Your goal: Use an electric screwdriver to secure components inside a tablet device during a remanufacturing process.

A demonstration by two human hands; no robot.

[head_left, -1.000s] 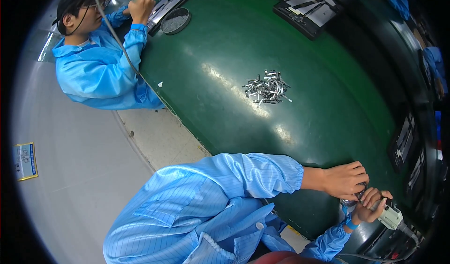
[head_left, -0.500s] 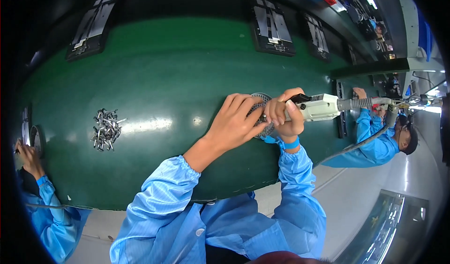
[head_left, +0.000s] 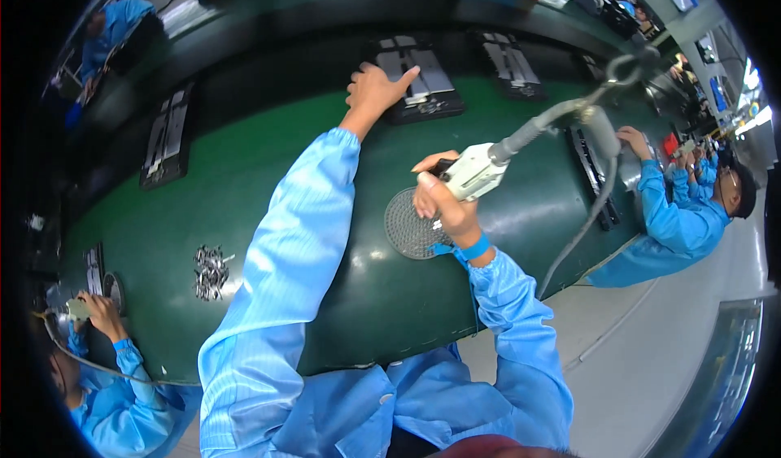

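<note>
My left hand [head_left: 374,92] stretches to the far side of the green table, thumb and fingers apart. It is at the left edge of a black fixture [head_left: 423,100] carrying flat grey panels; whether it touches is hard to tell. My right hand [head_left: 447,206] is wrapped round a white electric screwdriver [head_left: 480,172], held tilted, its tip largely hidden by my fingers. Under that hand lies a round grey plate [head_left: 400,229] with a dotted surface. A blue band [head_left: 476,247] circles my right wrist. Left of my left sleeve lies a pile of screws [head_left: 211,272].
More black fixtures stand at the far left [head_left: 167,137] and far right [head_left: 512,67]. A grey cable [head_left: 561,120] rises from the screwdriver to an overhead hook [head_left: 625,69] and loops down. Co-workers sit at the left [head_left: 122,409] and right [head_left: 683,222], near a long black part [head_left: 592,177].
My left hand has left the round plate and reached forward to the far fixture. My right hand keeps the screwdriver, now tilted more upward. The whole view has shifted.
</note>
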